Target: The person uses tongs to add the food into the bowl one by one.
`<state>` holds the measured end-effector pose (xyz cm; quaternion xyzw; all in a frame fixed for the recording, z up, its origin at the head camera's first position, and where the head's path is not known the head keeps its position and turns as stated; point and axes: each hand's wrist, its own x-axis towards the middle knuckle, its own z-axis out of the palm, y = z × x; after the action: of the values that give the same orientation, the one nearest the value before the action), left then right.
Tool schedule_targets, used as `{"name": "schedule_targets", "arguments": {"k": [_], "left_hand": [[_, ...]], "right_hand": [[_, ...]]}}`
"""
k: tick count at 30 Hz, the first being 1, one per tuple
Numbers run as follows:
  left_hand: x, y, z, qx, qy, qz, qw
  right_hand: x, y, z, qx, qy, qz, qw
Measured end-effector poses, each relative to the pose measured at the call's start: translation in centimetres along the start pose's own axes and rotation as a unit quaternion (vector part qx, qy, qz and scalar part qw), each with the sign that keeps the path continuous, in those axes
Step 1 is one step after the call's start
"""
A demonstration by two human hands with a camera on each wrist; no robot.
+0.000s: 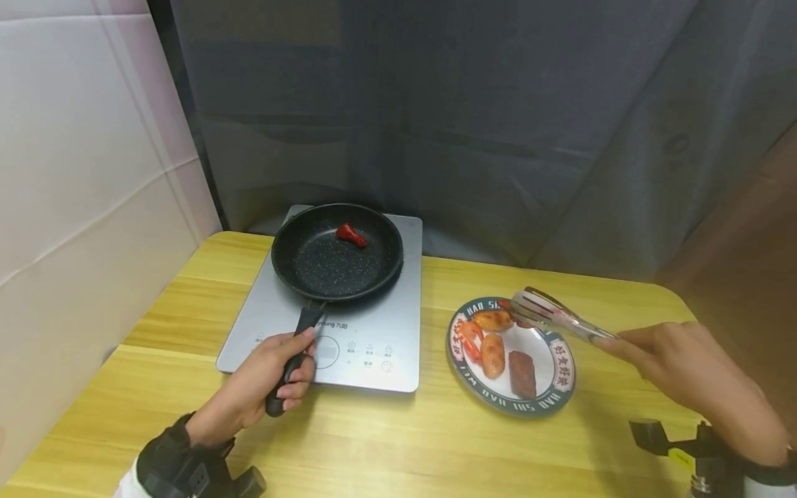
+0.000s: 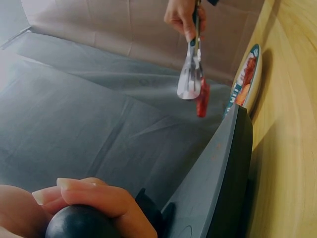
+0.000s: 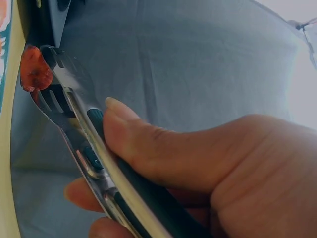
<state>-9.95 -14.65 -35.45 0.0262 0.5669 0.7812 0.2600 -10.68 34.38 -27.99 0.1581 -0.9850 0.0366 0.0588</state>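
My left hand [image 1: 268,370] grips the black handle [image 1: 309,319] of a frying pan [image 1: 324,273], which sits on a silver induction cooker [image 1: 389,363]. A small red drumstick-shaped piece of food [image 1: 351,234] lies in the pan. My right hand [image 1: 691,366] holds metal tongs [image 1: 557,317], slanting down to the left. Their slotted ends pinch a red piece of food [image 3: 35,69], mostly hidden behind them in the head view. In the left wrist view this red piece [image 2: 202,99] hangs above the plate's level. Below is a round plate [image 1: 543,349] with a green patterned rim.
On the plate are two browned oval pieces [image 1: 493,355], an orange-and-white shrimp-like piece [image 1: 470,340] and a dark brown slab [image 1: 521,375]. The wooden table [image 1: 386,443] ends at a dark grey curtain [image 1: 473,138] behind and a white one [image 1: 93,152] on the left.
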Motion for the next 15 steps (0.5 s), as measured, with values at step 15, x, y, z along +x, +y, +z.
{"name": "schedule_targets", "arguments": {"k": [15], "left_hand": [[0.1, -0.1, 0.0, 0.01, 0.008, 0.0, 0.9999]], "right_hand": [[6.2, -7.3, -3.0, 0.007, 0.033, -0.094, 0.995]]}}
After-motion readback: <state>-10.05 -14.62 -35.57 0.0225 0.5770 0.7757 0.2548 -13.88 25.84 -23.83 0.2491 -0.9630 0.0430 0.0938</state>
